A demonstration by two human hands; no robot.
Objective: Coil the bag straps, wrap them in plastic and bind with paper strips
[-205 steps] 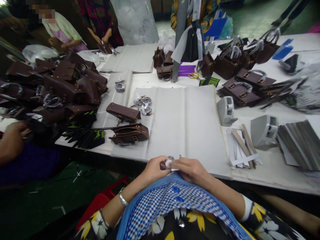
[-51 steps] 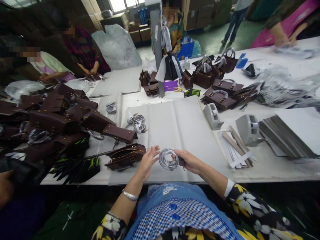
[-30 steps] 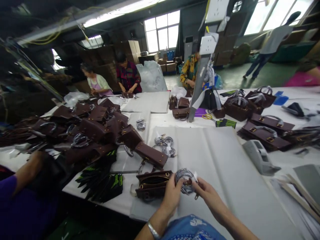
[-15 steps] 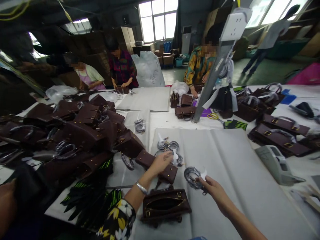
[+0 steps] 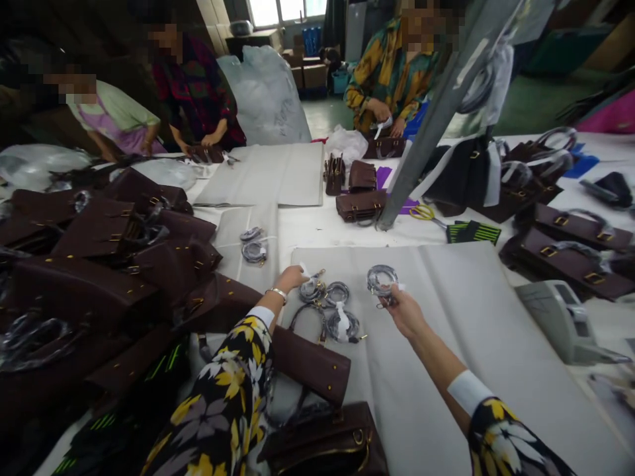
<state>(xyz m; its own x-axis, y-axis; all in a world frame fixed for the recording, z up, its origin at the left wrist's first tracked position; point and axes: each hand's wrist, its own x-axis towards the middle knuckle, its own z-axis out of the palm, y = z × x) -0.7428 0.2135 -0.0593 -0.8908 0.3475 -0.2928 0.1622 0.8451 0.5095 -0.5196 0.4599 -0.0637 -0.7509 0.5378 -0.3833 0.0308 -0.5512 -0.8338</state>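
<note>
My right hand (image 5: 405,313) grips a coiled strap (image 5: 381,279) in clear plastic with a white paper band, over the grey sheet. My left hand (image 5: 292,277) is closed at the white band of another coiled strap (image 5: 311,289), which sits at the edge of a small cluster. Beside it are two more coiled straps, one of them (image 5: 343,326) with a white band and a brass clip. A dark brown handbag (image 5: 315,363) lies on its side below my left hand. Nearer to me is an open brown handbag (image 5: 342,439) with a brass zip.
Brown handbags (image 5: 89,281) are heaped on the left, with more (image 5: 570,258) at the right. A grey post (image 5: 421,132) rises from the table, with yellow-handled scissors (image 5: 424,213) beside it. A tape dispenser (image 5: 555,320) stands at right. Several people work across the table.
My left hand has moved up and left, off the lower coil to the upper-left one. My right hand has carried its coiled strap forward. The camera view has shifted closer.
</note>
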